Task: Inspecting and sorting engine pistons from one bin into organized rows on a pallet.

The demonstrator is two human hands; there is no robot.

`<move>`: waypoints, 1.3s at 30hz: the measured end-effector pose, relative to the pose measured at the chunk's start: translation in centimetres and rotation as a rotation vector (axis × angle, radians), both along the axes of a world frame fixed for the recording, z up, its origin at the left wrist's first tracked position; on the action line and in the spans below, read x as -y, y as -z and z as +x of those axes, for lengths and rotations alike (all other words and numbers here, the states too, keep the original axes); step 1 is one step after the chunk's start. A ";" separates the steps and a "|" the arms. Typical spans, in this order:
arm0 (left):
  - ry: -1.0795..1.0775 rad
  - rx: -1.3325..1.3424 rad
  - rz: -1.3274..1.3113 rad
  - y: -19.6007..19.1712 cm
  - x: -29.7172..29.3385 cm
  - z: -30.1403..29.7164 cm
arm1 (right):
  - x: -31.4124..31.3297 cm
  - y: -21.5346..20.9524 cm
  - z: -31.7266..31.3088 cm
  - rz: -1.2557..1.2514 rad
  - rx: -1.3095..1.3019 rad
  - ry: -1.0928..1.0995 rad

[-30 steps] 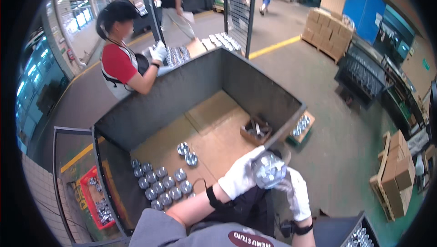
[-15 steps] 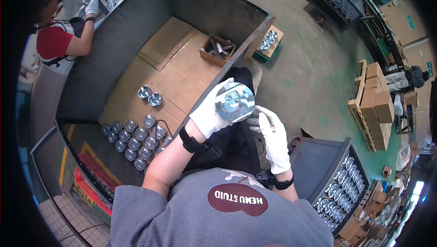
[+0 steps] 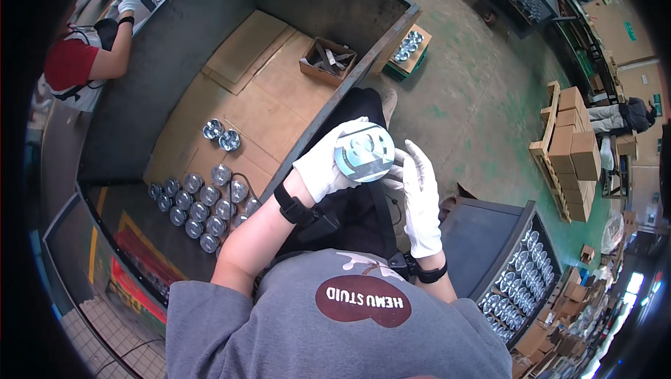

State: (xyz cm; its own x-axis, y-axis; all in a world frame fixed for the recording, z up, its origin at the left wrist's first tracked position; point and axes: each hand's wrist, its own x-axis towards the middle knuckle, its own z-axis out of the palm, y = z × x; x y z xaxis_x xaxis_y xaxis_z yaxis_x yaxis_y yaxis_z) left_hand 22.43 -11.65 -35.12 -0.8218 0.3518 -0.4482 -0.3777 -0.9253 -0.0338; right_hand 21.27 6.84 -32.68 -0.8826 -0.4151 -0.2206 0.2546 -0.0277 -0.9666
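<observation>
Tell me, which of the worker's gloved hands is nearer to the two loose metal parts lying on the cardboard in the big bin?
The left. The left hand, holding a round metal part, is beside the bin's edge, closer to the two loose parts. The right hand is farther off, beyond the held part.

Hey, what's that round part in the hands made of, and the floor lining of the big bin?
Round part: seemingly machined metal, silvery with bright glints. Bin lining: looks like corrugated cardboard, matte brown flattened sheets with visible seams. Left hand grips the part.
</observation>
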 end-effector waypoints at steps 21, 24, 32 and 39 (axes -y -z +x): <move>0.013 -0.213 0.009 2.2 -0.3 0.4 | 0.3 0.6 0.0 0.010 0.085 0.017; 0.046 -0.147 0.042 2.0 -0.2 0.2 | 0.4 0.8 -0.1 0.012 0.104 0.019; 0.044 -0.046 0.001 1.7 0.0 -0.1 | 0.4 0.8 0.0 -0.002 0.089 0.009; 0.091 -0.088 -0.057 0.4 0.5 0.3 | 0.6 0.4 -0.2 0.005 0.143 -0.013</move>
